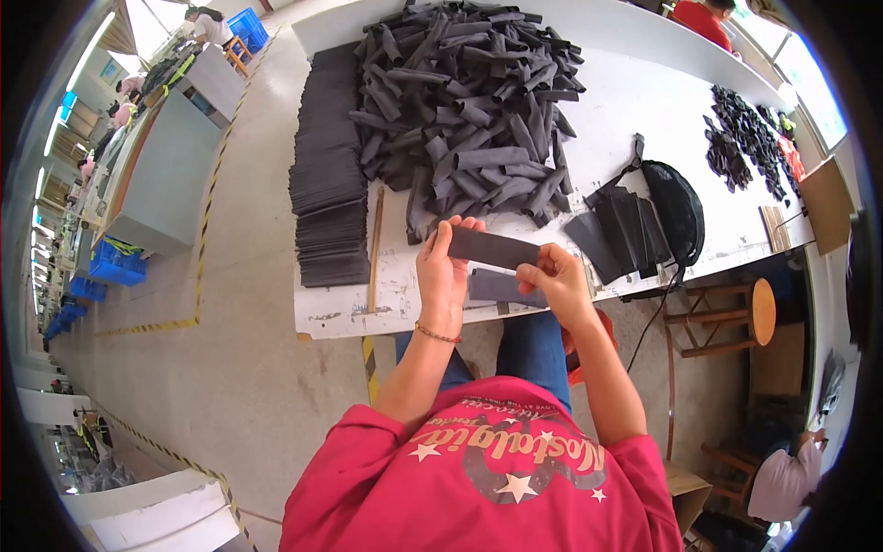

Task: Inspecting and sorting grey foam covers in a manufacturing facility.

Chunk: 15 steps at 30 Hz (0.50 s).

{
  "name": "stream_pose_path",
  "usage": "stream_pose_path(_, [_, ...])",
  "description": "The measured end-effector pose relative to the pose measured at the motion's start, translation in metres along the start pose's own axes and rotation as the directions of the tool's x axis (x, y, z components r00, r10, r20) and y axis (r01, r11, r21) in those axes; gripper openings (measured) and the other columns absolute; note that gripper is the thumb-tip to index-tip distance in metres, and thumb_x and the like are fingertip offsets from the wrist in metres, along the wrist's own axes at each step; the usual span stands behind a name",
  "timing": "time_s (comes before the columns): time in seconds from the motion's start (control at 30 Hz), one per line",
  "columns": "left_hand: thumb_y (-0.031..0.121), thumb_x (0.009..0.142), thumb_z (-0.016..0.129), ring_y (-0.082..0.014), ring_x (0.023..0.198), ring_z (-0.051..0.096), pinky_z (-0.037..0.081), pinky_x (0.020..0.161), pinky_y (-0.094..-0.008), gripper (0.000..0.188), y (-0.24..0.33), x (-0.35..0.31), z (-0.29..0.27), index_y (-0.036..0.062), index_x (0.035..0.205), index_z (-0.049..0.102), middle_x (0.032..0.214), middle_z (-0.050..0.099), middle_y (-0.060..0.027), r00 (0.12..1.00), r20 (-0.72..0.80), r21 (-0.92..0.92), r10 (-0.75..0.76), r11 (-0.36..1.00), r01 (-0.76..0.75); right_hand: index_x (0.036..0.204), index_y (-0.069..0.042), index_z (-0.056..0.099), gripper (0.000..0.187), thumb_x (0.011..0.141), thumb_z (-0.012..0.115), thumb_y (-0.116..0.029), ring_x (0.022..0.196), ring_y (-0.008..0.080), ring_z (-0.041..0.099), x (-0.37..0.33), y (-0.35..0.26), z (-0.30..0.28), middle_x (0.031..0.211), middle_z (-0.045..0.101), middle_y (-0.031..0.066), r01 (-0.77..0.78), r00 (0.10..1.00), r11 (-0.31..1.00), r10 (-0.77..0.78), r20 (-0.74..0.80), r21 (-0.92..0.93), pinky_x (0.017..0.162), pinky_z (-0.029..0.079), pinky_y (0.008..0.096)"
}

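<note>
A dark grey fabric strip (494, 249) is stretched level between my hands, just above the table's near edge. Its left end is gripped by my left hand (443, 271), the thumb lying along the cloth. At the other end, my right hand (563, 283) pinches the strip between thumb and fingers. Below it, another dark piece (501, 287) lies on the white table (336, 322), partly covered by my right hand. Beyond my hands rises a big loose heap of curled dark fabric pieces (478, 115).
Left of the heap stands a long neat stack of dark strips (329, 175), with a thin wooden stick (376, 248) beside it. To the right lie flat dark panels (625, 237) and a black mesh bag (678, 212). A wooden stool (762, 311) stands right of the table.
</note>
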<state>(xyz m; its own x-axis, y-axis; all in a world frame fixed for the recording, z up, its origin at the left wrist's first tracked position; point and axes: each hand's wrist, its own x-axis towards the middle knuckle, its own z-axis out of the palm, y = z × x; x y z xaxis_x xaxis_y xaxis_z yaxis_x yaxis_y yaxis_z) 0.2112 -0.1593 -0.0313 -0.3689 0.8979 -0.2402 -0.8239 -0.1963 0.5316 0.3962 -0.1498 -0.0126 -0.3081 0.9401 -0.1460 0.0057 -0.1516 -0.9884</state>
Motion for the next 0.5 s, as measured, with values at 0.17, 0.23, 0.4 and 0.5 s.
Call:
stream_pose_path(0.17, [0.019, 0.094, 0.063, -0.0211, 0.084, 0.067, 0.054, 0.076, -0.0309, 0.023, -0.011, -0.004, -0.017, -0.0024, 0.100, 0.064, 0.091, 0.069, -0.0137, 0.999, -0.034, 0.162, -0.033, 0.986, 0.038, 0.079, -0.001, 0.059, 0.018, 0.090, 0.066, -0.014, 0.060, 0.0091, 0.057, 0.006, 0.017, -0.024, 0.067, 0.061, 0.0032, -0.018, 0.999, 0.998, 0.016, -0.041, -0.054, 0.056, 0.044, 0.0235])
stream_pose_path(0.23, [0.017, 0.092, 0.064, -0.0125, 0.077, 0.065, 0.052, 0.064, -0.0236, 0.020, -0.009, -0.004, -0.032, -0.0017, 0.098, 0.065, 0.083, 0.068, -0.0077, 0.993, -0.108, 0.329, 0.038, 0.944, 0.000, 0.078, -0.001, 0.062, 0.016, 0.087, 0.069, -0.012, 0.052, 0.0067, 0.049, 0.002, 0.028, -0.039, 0.060, 0.056, -0.0004, -0.117, 0.993, 0.991, 0.114, -0.036, -0.069, 0.051, 0.039, 0.0225])
stream_pose_path(0.4, [0.014, 0.093, 0.063, -0.0105, 0.072, 0.063, 0.049, 0.063, -0.0212, 0.017, 0.021, 0.040, -0.074, -0.0014, 0.100, 0.066, 0.080, 0.067, -0.0055, 0.848, -0.120, 0.535, 0.516, 0.753, -0.382, 0.082, 0.000, 0.063, 0.017, 0.085, 0.071, -0.015, 0.053, 0.0120, 0.054, -0.015, 0.059, -0.044, 0.062, 0.059, 0.0037, -0.238, 0.969, 0.928, 0.208, -0.134, -0.287, 0.050, 0.041, 0.0279])
stream_pose_path(0.5, [0.013, 0.093, 0.062, -0.0098, 0.066, 0.060, 0.047, 0.061, -0.0221, 0.015, 0.041, 0.069, -0.073, -0.0010, 0.098, 0.066, 0.077, 0.066, -0.0034, 0.755, 0.007, 0.716, 0.656, 0.523, -0.461, 0.092, -0.001, 0.061, 0.022, 0.084, 0.071, -0.019, 0.068, 0.0292, 0.061, -0.019, 0.056, -0.039, 0.077, 0.064, 0.0123, -0.048, 0.954, 0.664, -0.192, -0.232, -0.746, 0.062, 0.046, 0.0404])
